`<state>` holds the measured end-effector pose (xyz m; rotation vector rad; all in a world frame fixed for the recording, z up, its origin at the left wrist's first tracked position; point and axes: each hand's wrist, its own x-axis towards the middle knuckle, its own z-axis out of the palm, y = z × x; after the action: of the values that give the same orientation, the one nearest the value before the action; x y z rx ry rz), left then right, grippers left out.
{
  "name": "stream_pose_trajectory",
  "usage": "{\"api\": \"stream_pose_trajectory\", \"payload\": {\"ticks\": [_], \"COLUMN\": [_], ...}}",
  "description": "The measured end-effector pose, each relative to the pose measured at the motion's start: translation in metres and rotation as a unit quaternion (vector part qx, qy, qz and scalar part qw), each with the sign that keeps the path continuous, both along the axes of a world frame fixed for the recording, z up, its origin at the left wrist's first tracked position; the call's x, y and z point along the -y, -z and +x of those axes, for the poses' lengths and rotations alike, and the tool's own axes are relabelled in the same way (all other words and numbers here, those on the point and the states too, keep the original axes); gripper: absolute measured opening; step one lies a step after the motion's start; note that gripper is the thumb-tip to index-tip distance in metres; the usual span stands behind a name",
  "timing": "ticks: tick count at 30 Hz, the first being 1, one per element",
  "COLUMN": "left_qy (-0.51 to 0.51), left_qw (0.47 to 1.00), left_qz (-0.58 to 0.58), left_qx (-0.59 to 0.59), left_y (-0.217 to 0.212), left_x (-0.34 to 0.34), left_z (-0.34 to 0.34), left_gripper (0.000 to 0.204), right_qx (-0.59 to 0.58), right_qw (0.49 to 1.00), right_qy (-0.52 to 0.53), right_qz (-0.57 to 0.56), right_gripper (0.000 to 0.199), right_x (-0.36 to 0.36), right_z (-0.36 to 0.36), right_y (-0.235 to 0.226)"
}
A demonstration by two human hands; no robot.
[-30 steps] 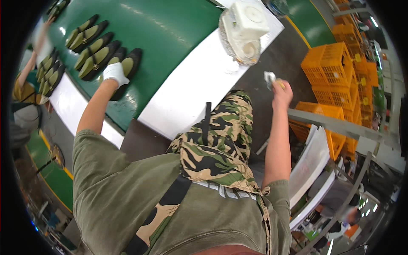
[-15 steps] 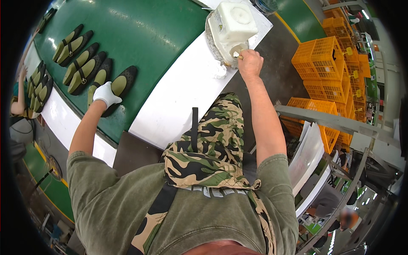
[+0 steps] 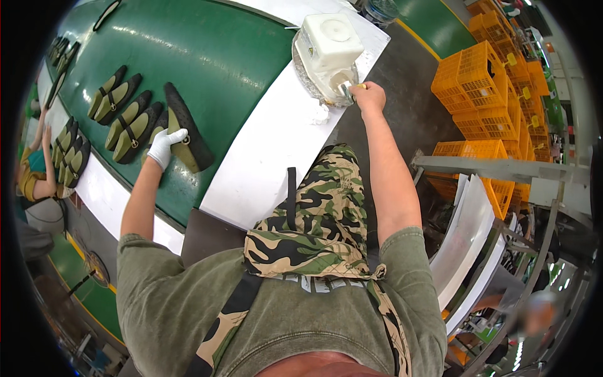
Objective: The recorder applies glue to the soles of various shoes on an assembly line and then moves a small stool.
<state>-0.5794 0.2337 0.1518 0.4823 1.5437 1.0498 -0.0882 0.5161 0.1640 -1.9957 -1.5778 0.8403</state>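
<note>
My left hand, in a white glove, grips a dark flat shoe with an olive insole. The shoe is tilted up on its side over the green belt. My bare right hand pinches the yellowish handle of a small brush. Its head is at the open cup of a white plastic glue pot, which stands on the white ledge. The bristles are hard to make out. Beside my left hand, several matching shoes lie in pairs on the belt, some with a dark strap.
The green conveyor belt runs along a white ledge. White crumpled matter lies by the pot. Stacked orange crates and a metal rack rail stand to my right. Another person's arms reach toward shoes at far left.
My left hand has tipped the shoe up off the belt onto its side. My right hand has shifted the brush slightly at the cup. The whole view has shifted a little.
</note>
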Motion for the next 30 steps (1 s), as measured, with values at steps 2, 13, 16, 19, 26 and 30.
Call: {"api": "stream_pose_trajectory", "payload": {"ticks": [2, 13, 16, 19, 26, 30], "left_qy": [-0.045, 0.094, 0.158, 0.305, 0.392, 0.417], "left_qw": [0.985, 0.905, 0.845, 0.690, 0.788, 0.815], "left_qz": [0.103, 0.413, 0.502, 0.512, 0.467, 0.381], "left_qx": [0.129, 0.034, -0.096, -0.411, -0.080, 0.130], "left_y": [0.008, -0.088, -0.092, -0.088, -0.122, -0.148], "left_x": [0.002, -0.085, -0.097, -0.111, -0.121, -0.114], "left_z": [0.011, 0.201, 0.242, 0.251, 0.327, 0.368], "left_gripper": [0.053, 0.087, 0.085, 0.066, 0.060, 0.057], "right_qx": [-0.023, -0.420, -0.512, -0.526, -0.536, -0.534], "right_qw": [0.999, 0.896, 0.856, 0.849, 0.815, 0.808], "right_qy": [0.048, 0.137, 0.067, 0.016, 0.058, 0.103], "right_qz": [-0.003, -0.049, -0.028, 0.054, 0.209, 0.225], "right_gripper": [0.020, 0.016, 0.015, 0.015, 0.019, 0.021], "right_x": [0.008, 0.070, 0.108, 0.135, 0.173, 0.191], "right_z": [0.003, 0.053, 0.059, 0.074, 0.110, 0.129], "right_y": [-0.004, -0.059, -0.091, -0.108, -0.141, -0.149]}}
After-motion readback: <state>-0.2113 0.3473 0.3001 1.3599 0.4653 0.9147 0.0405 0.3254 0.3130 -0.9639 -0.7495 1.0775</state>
